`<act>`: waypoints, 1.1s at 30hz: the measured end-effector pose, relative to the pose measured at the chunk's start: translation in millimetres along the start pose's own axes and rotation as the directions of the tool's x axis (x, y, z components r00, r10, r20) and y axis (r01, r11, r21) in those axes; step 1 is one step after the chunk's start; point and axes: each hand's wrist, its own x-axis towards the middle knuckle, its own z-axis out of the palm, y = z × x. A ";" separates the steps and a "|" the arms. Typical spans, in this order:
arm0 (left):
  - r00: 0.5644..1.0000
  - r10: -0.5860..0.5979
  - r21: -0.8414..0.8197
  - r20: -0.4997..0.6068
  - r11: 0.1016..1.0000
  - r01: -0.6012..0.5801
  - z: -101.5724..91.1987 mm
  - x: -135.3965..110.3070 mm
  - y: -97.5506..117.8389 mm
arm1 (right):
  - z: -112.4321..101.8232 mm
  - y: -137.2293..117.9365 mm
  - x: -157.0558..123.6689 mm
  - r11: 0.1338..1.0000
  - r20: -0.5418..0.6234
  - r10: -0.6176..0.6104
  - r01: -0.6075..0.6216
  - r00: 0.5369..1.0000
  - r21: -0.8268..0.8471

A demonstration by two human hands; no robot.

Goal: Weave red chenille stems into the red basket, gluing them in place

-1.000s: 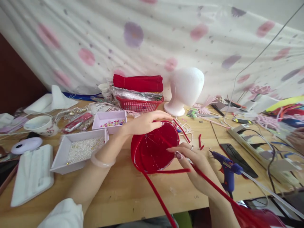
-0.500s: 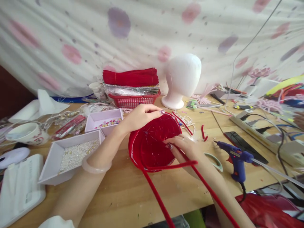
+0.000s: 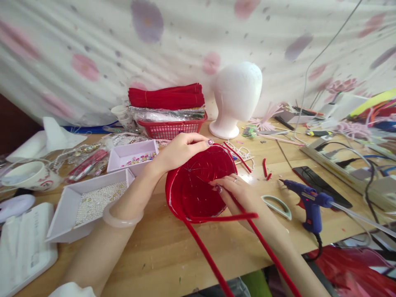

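Dead centre of the desk, by its near edge, sits the red frame, a shallow round shell tipped w/ its open side toward the wearer, prob. so the inner wall can be seen & reached. L hand comes over from 9 o'clock. Its grip is closed on the far rim at 12 o'clock, thumb & fingertips pinching, which looks like what keeps the shell tilted & stops it rolling. R hand lies at 3 o'clock, fingers bent onto the inner wall. Red stems run out from under them: one across the frame's 6 o'clock edge, two long ones trailing off the desk toward 5–6 o'clock. Can't tell if the R grip clamps a stem or only presses it flat.

Glue gun stands at 3 o'clock, just beyond the R hand, nozzle toward the frame, w/in easy reach. Green-rimmed handle lies btw. gun & hand. Pearl tray sits at 9 o'clock beside the L forearm. Red basket w/ more stems is at 12, foam head at 1.
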 end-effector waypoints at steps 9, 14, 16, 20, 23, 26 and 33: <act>1.000 -0.010 -0.005 -0.009 1.000 0.009 0.9 -0.3 1.0 | 3.3 5.0 1.0 1.000 0.001 -0.028 0.028 1.000 -0.001; 1.000 -0.008 -0.018 -0.002 1.000 0.008 0.2 0.4 -1.1 | 6.0 7.7 0.2 0.999 0.004 -0.038 0.038 0.999 0.001; 1.000 -0.008 -0.018 -0.001 1.000 0.008 -0.1 0.8 -1.1 | 6.9 8.3 0.1 0.999 0.001 -0.049 0.049 0.999 0.013; 1.000 -0.004 -0.003 0.001 1.000 0.004 0.1 1.1 -0.4 | 5.3 4.8 2.2 0.997 0.048 -0.063 0.061 0.997 0.042; 1.000 -0.006 0.008 -0.003 1.000 0.006 0.8 0.8 0.1 | 1.8 1.1 5.1 0.998 0.110 -0.058 0.058 0.992 0.005; 1.000 -0.013 0.006 -0.012 1.000 0.013 1.3 0.2 0.4 | -0.5 0.2 8.3 0.998 0.161 -0.051 0.057 0.986 -0.032; 1.000 0.026 0.031 -0.008 0.999 -0.026 1.5 1.1 -0.5 | 1.4 -0.9 16.3 0.996 0.223 -0.045 0.062 0.974 -0.070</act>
